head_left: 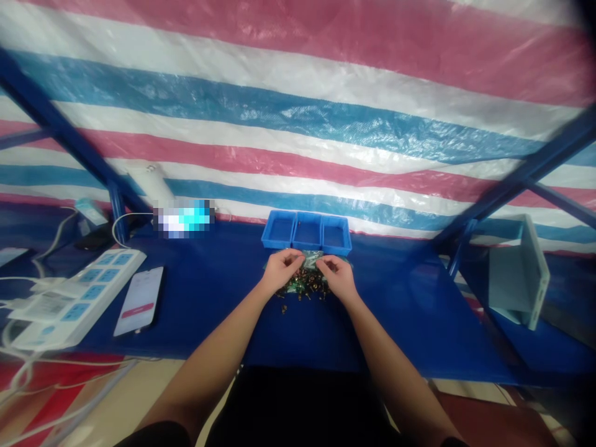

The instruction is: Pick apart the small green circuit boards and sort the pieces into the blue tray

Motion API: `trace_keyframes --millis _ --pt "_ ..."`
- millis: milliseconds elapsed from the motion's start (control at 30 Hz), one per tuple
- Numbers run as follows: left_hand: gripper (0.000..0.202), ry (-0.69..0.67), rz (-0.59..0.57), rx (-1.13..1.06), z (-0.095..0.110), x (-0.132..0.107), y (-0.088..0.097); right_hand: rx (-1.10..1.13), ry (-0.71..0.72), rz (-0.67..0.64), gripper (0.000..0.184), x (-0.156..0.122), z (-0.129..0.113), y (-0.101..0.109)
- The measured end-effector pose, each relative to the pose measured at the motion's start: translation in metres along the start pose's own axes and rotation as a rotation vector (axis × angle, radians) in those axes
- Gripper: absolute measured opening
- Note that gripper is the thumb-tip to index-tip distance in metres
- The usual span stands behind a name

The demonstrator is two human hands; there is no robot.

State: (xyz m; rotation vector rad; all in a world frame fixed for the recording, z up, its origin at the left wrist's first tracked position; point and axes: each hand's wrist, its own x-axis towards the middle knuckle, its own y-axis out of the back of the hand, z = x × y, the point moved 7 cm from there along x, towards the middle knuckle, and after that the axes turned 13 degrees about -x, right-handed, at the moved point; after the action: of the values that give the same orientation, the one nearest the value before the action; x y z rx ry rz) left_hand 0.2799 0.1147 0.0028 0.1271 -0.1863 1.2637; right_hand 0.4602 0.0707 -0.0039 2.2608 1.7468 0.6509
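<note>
My left hand [282, 270] and my right hand [338, 275] face each other over the blue table, fingers pinched together. Between them is a clear, shiny plastic bag [313, 257], its edge held at both sides. Just below the fingertips lies a heap of small brass-coloured and dark metal parts [305, 285] that look like screws, too small to tell exactly. A few have strayed towards the near side. Right behind my hands stand three joined blue trays [307, 232]; a small dark speck shows in the middle one.
To the left lie a white power strip [81, 298] with plugs and cables and a lit phone [139, 301]. A blurred-out bright object [184, 218] stands at the back left. On the right is a tablet-like panel on a stand [521, 273]. Blue metal posts [488, 186] frame a striped sheet [298, 124].
</note>
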Motion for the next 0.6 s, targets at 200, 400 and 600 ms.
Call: trace_keyframes --millis 200,400,600 --pt "0.031 0.040 -0.026 -0.111 -0.004 -0.001 -0.005 -0.055 0.007 0.084 0.026 -0.002 -0.004 0.007" --pt "0.028 -0.058 -0.075 -0.172 0.004 -0.001 -0.004 -0.034 0.022 0.033 0.026 -0.004 -0.011 0.007" --pt "0.025 -0.142 -0.016 -0.016 0.009 -0.002 0.000 -0.018 0.060 0.053 0.026 -0.003 -0.013 0.009"
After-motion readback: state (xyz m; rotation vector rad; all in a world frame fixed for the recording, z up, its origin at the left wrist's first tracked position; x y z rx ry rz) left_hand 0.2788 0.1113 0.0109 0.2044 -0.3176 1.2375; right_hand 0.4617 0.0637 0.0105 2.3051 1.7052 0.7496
